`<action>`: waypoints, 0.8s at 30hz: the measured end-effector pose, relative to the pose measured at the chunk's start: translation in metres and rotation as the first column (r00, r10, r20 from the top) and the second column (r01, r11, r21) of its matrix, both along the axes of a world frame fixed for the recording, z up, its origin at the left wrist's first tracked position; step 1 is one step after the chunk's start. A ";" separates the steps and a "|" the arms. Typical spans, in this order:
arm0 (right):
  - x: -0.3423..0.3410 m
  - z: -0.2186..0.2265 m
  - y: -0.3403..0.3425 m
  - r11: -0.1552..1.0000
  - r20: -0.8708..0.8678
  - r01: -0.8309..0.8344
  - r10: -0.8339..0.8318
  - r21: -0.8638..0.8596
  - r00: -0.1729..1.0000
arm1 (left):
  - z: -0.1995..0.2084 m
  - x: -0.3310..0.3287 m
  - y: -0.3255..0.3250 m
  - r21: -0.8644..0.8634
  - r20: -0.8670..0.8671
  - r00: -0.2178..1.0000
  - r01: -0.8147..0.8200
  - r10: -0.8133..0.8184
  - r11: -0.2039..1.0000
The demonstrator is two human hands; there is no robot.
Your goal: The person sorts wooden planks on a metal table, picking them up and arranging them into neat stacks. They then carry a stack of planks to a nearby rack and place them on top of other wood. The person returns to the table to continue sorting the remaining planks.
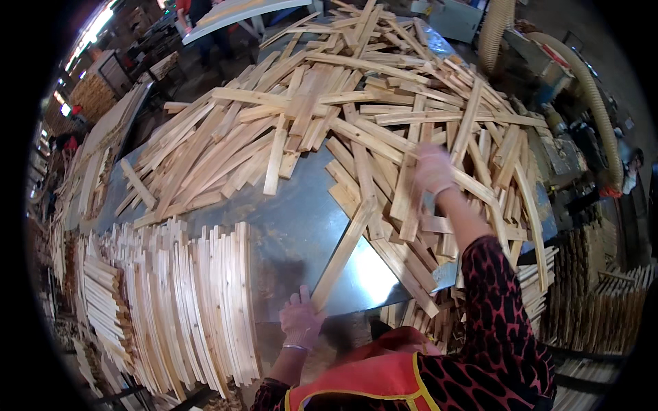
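Your left hand (302, 323) met the near end of a wooden slat (343, 259), seemingly to steady it; your right hand (434, 170) blurred over the slat pile (226, 147), neither grip determinable

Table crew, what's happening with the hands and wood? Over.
Left hand at the near end of a wooden slat. Right hand blurred over the slat pile, grip unclear. Loose slats crisscross around the right hand.
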State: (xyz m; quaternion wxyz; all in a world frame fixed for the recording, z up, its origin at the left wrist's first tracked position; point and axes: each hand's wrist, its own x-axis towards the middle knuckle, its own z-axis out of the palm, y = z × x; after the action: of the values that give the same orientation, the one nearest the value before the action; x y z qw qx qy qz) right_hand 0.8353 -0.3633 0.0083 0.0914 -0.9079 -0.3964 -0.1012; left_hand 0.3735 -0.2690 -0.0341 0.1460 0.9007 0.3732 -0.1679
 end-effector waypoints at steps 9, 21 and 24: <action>-0.027 -0.008 -0.031 1.000 -0.818 0.023 -0.007 0.008 0.575 | -0.015 -0.075 -0.003 -0.146 0.125 0.984 -0.111 0.130 0.983; -0.365 0.005 0.048 0.712 -0.559 -0.686 0.513 -0.146 0.651 | 0.013 -0.155 0.058 0.483 0.515 0.835 -0.096 -0.194 0.870; -0.408 0.035 0.084 0.548 -0.318 -0.822 0.760 -0.157 0.567 | 0.052 -0.172 0.071 0.368 0.338 0.927 0.028 -0.162 0.929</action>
State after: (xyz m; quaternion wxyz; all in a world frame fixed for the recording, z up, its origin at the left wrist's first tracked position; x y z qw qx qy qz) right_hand 0.4271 -0.2797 0.0430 0.0362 -0.6373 -0.7622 0.1076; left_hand 0.2015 -0.1984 0.0174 0.0380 0.9447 0.3193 0.0649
